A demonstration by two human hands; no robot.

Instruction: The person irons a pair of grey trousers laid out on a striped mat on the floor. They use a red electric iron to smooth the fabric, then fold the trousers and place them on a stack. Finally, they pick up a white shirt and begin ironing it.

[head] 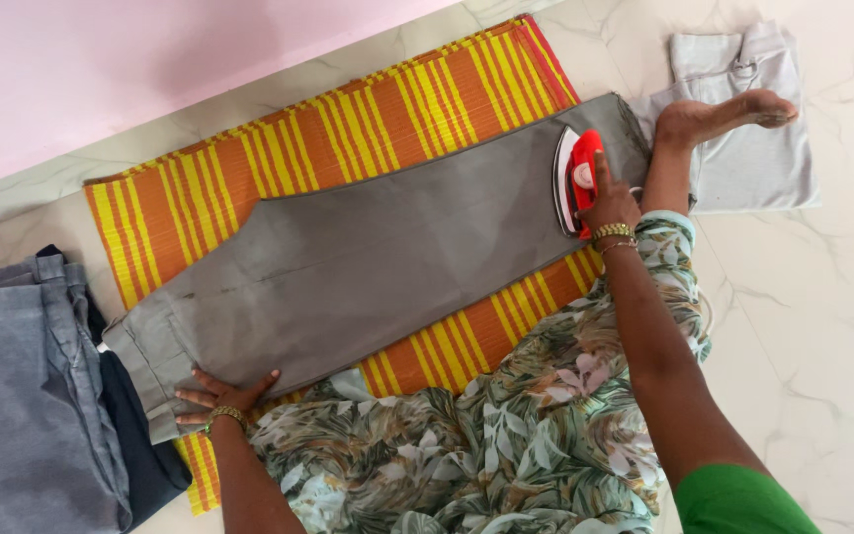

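Floral skirt point(467, 435) sits closest, over your lap. Your left hand point(217, 396) lies flat, fingers spread, pinning the waistband of the grey trousers point(368, 262), spread on the striped mat point(279, 158) on the floor. Your right hand point(610, 203) is clenched round the red iron point(577, 180) handle at the hem end. Iron looks heavy, rigid, probably hot: grip the handle only. Trousers look soft and limp, likely to slide; hold the waistband.

The right hand point(610, 203) covers the red iron's point(577, 181) handle. The blue-grey folded garment point(27, 396), lower left of the frame, runs off the left and bottom edges. The grey trousers point(378, 262) hide the middle of the striped mat point(249, 178).
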